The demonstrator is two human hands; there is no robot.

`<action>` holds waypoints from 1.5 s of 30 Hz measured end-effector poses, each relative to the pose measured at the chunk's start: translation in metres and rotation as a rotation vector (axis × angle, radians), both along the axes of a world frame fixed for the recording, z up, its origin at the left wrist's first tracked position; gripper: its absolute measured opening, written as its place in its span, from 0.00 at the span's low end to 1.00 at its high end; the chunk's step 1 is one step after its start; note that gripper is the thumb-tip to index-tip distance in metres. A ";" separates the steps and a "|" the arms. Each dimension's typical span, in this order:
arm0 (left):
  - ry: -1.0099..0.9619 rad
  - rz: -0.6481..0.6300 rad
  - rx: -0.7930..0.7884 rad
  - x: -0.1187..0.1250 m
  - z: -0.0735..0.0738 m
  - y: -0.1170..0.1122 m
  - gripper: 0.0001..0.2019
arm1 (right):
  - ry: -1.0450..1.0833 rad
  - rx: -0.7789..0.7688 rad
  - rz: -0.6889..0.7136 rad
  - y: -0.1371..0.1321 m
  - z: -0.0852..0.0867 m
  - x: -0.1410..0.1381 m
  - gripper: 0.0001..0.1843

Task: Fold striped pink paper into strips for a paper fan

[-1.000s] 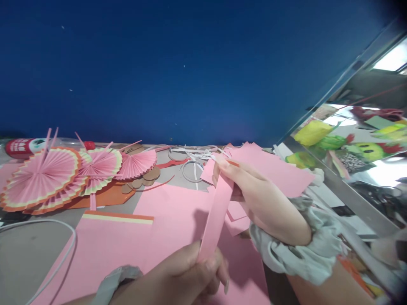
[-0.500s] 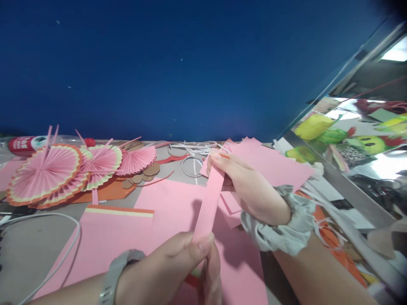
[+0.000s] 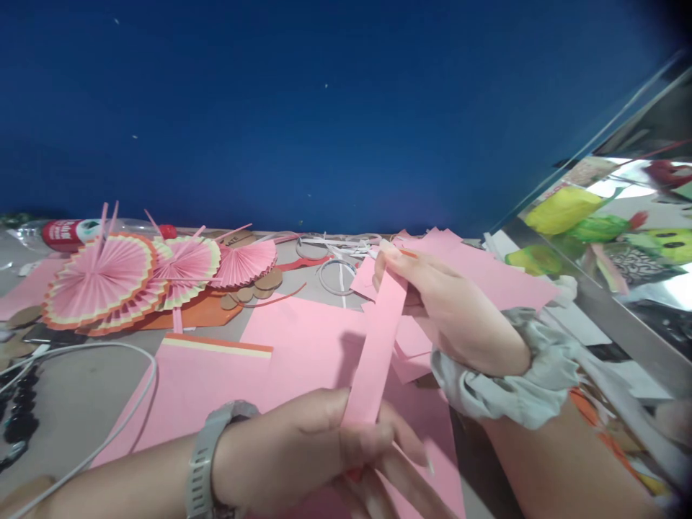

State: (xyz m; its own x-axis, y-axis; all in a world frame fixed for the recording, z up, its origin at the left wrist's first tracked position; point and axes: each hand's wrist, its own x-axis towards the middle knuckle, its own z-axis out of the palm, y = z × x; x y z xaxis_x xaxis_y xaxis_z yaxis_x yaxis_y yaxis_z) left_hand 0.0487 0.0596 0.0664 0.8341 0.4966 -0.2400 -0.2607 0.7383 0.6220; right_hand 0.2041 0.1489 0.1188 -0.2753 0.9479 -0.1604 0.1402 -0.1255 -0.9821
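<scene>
Between my hands a folded strip of pink paper (image 3: 377, 353) runs at a slant, raised over the pink sheets. My left hand (image 3: 324, 447) grips its near end, thumb on top, with the other fingers spread beneath. At the far end my right hand (image 3: 448, 303) pinches the strip between thumb and fingers, where a bit of orange edge shows. Large pink sheets (image 3: 308, 339) lie under both hands. To the left is another pink sheet (image 3: 210, 382) with an orange and cream band along its top.
Pleated pink paper fans (image 3: 100, 277) lie at the left, before a plastic bottle (image 3: 70, 234). Brown discs (image 3: 264, 285) and a white cable (image 3: 154, 367) lie nearby. Behind my right hand are more pink sheets (image 3: 476, 267). A blue panel (image 3: 324, 130) stands at the back.
The fingers of my left hand have spread out under the strip's near end, with the thumb still on it. The right hand keeps its pinch. The whole view has shifted slightly.
</scene>
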 end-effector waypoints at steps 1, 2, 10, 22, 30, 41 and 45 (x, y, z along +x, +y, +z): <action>0.044 -0.023 -0.007 0.000 -0.001 0.001 0.20 | -0.005 0.003 -0.022 0.000 0.001 0.000 0.18; 0.083 -0.043 -0.011 0.000 -0.002 0.003 0.23 | -0.014 0.004 -0.042 0.000 0.002 0.001 0.17; 0.303 -0.005 0.274 -0.001 0.003 0.005 0.26 | -0.048 0.005 -0.054 0.002 0.005 0.002 0.19; 0.269 0.323 0.318 -0.007 -0.019 0.026 0.18 | -0.014 0.200 -0.166 0.014 -0.002 0.012 0.19; 0.561 0.726 0.565 -0.037 -0.030 0.069 0.17 | -0.161 0.294 -0.149 0.014 -0.035 0.031 0.22; 0.677 0.760 0.603 -0.043 -0.066 0.082 0.20 | -0.202 0.158 -0.211 -0.014 -0.114 0.034 0.19; 0.658 0.791 0.527 -0.042 -0.067 0.083 0.20 | -0.224 0.177 -0.228 -0.013 -0.118 0.036 0.19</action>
State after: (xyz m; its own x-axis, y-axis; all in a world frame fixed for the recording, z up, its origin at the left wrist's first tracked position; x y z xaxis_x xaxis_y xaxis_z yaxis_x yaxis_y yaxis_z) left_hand 0.0069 0.1430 -0.0007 0.0359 0.9921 -0.1203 -0.0460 0.1219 0.9915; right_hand 0.2397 0.1361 0.0006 -0.0308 0.9993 -0.0206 0.3421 -0.0089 -0.9396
